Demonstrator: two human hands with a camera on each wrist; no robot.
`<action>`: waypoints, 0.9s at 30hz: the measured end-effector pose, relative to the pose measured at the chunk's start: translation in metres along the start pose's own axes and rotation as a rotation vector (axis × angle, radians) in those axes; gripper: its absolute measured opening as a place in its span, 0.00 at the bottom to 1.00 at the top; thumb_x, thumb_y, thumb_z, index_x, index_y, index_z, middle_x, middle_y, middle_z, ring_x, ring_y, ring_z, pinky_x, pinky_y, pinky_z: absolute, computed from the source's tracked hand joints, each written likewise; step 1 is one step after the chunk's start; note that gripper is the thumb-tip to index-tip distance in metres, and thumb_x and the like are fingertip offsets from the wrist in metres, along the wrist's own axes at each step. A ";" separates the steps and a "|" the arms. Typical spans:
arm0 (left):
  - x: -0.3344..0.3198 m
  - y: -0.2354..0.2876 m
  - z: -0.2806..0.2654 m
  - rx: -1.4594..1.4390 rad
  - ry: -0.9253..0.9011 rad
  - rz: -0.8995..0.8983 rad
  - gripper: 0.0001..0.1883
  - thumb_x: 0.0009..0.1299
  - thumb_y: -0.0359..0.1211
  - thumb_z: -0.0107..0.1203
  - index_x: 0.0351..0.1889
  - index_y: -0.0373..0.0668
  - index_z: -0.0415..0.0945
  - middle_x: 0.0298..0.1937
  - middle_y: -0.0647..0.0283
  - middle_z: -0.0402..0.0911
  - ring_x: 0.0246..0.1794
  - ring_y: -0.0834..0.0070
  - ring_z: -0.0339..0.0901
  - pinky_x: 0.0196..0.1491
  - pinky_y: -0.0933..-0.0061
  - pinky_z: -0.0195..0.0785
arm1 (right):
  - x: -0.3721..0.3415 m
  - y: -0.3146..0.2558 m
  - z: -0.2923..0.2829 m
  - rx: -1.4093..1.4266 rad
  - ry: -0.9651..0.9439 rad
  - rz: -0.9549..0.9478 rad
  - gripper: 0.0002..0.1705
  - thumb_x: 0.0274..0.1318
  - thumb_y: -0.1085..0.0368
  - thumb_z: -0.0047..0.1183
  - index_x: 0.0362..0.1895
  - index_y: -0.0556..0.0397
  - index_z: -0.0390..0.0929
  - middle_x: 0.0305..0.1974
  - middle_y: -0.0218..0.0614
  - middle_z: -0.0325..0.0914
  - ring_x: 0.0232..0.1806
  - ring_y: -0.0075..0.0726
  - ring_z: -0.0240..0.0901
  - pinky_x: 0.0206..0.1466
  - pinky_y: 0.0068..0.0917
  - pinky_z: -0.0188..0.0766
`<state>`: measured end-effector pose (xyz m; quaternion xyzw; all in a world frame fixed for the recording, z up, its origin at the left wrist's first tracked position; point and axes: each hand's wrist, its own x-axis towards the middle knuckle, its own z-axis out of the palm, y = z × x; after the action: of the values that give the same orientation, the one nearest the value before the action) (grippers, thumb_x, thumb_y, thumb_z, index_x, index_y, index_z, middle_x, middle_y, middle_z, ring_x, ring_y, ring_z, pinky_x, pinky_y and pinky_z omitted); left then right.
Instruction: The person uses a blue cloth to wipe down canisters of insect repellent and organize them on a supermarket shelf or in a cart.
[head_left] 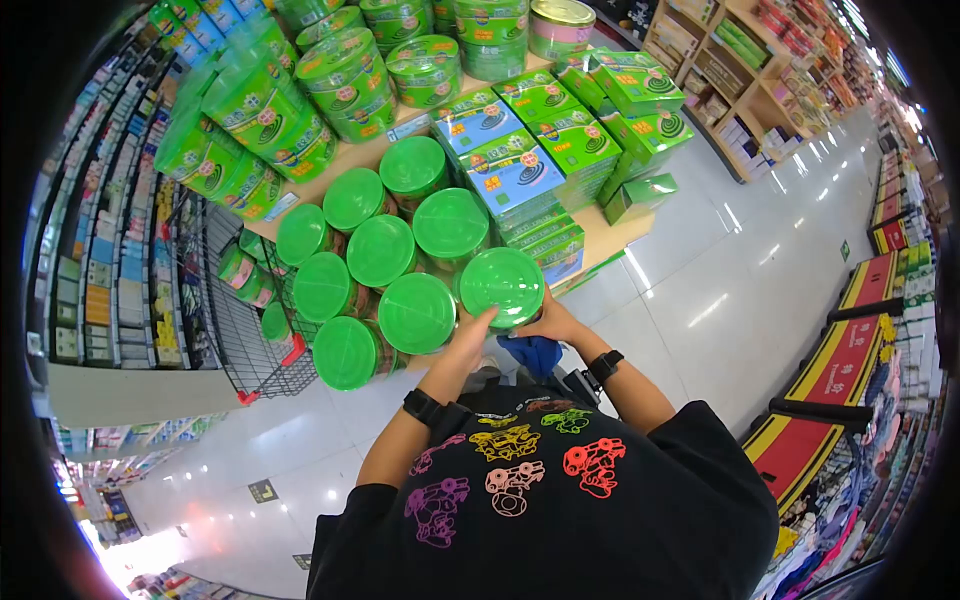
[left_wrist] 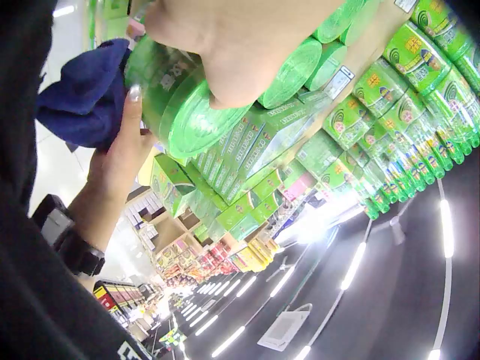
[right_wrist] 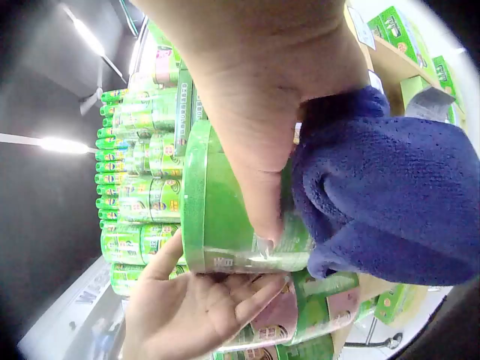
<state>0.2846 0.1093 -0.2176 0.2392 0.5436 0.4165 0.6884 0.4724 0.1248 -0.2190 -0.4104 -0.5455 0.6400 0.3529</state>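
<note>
A clear plastic tub with a green lid [head_left: 502,285] is held between both hands at the front corner of a group of similar tubs. The left hand [head_left: 466,342] grips its near left side, with the thumb at the lid's edge. In the right wrist view the left hand [right_wrist: 184,311] shows its palm, fingers against the tub's wall. The right hand [head_left: 555,322] grips the opposite side, thumb pressed on the wall. A dark blue cloth [right_wrist: 397,191] is bunched in the right hand, against the tub's base; it hides most of that hand's fingers.
Several green-lidded tubs [head_left: 380,250] stand close on the left. Blue and green boxes [head_left: 510,170] are stacked behind, on a wooden display [head_left: 625,232]. Stacked green tubs [head_left: 345,80] rise at the back. A wire shopping cart [head_left: 250,340] stands at left.
</note>
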 end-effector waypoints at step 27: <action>0.004 -0.002 0.007 -0.303 0.212 -0.123 0.19 0.72 0.45 0.43 0.50 0.41 0.68 0.43 0.58 0.77 0.42 0.69 0.74 0.47 0.68 0.67 | 0.042 0.009 0.029 0.107 0.249 0.363 0.62 0.16 0.76 0.68 0.61 0.58 0.43 0.51 0.43 0.63 0.55 0.44 0.64 0.53 0.35 0.68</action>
<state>0.2924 0.1123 -0.2188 0.0539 0.5577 0.4735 0.6796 0.4289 0.1494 -0.2315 -0.5584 -0.3801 0.6654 0.3177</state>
